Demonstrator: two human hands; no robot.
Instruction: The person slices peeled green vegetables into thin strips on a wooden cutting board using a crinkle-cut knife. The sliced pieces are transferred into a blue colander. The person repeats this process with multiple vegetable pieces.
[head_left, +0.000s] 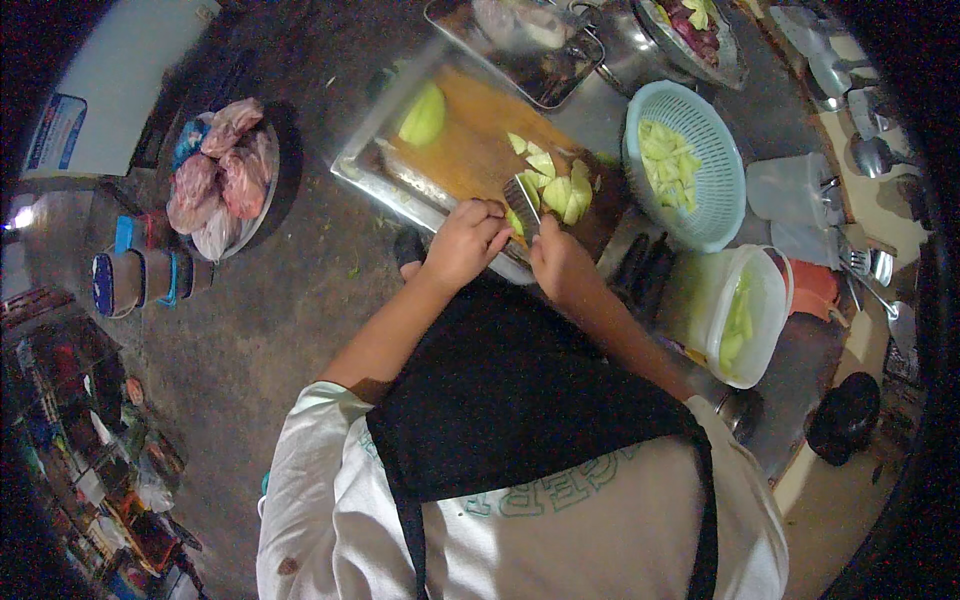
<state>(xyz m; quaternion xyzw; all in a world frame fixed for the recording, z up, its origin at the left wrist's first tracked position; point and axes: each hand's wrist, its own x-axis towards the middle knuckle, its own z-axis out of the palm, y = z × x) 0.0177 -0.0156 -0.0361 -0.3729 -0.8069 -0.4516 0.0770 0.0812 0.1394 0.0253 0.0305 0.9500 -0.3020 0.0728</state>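
Observation:
My right hand (553, 255) is closed on the handle of a knife, whose broad blade (523, 208) stands over the near right part of a wooden cutting board (480, 124). Close to the blade's left side, my left hand (469, 236) presses with bent fingers on a pale green vegetable piece (515, 223), partly hidden by the fingers. Cut green pieces (557, 193) lie just beyond and right of the blade. A larger uncut-looking green vegetable (423, 114) rests at the board's far left. The board lies on a metal tray (390, 191).
Right of the board stands a light blue plastic colander (718, 165) with cut green pieces. Nearer is a white plastic bucket (712, 315) with green pieces. Beyond are a metal tray (551, 90) and a pot (630, 45). Bagged meat (225, 176) sits on a round plate at left.

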